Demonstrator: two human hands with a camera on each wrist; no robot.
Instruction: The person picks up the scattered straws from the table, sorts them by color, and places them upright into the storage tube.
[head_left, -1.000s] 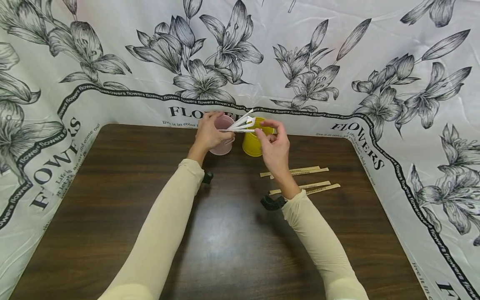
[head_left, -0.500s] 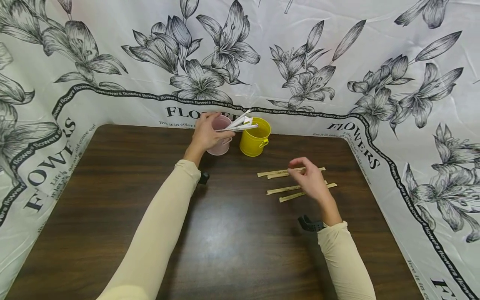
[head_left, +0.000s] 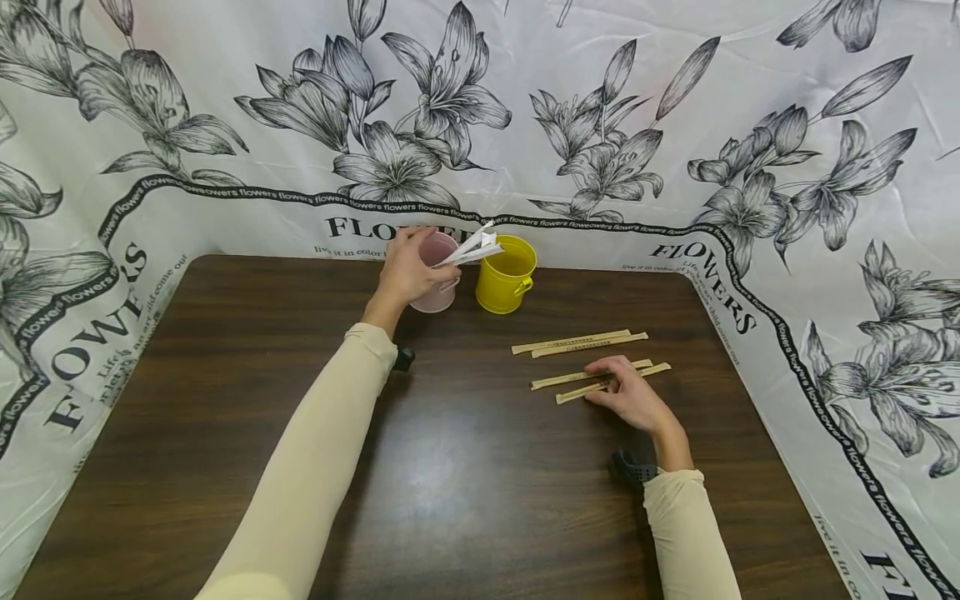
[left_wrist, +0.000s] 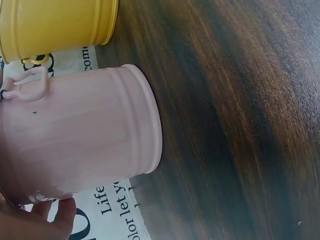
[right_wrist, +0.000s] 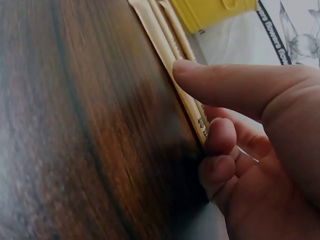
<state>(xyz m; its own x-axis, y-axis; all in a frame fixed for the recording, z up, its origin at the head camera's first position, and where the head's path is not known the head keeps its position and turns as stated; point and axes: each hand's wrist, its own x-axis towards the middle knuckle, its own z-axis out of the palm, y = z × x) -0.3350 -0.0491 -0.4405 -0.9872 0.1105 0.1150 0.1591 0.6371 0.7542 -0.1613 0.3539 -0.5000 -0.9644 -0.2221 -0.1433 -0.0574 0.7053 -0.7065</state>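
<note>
My left hand (head_left: 407, 271) grips the pink bucket (head_left: 432, 298) at its rim. In the left wrist view, fingertips (left_wrist: 65, 212) show against the side of the pink bucket. White sticks that look like paper-wrapped straws (head_left: 476, 248) lean out of it toward the yellow bucket (head_left: 497, 292). My right hand (head_left: 633, 400) is over the nearer pair of tan paper-wrapped straws (head_left: 573, 395), thumb and forefinger apart on either side. In the right wrist view, the thumb (right_wrist: 187, 70) overlaps one straw and the other fingers are bent; contact is hard to tell.
Another pair of tan wrapped straws (head_left: 577, 342) lies farther back on the dark wooden table (head_left: 450, 467). A white flower-printed cloth (head_left: 285, 167) hangs behind the table and along its sides. The yellow bucket stands right of the pink one.
My right hand has left the white straws by the buckets and moved right and toward me, down to the nearer tan straws. My left hand has stayed on the pink bucket.
</note>
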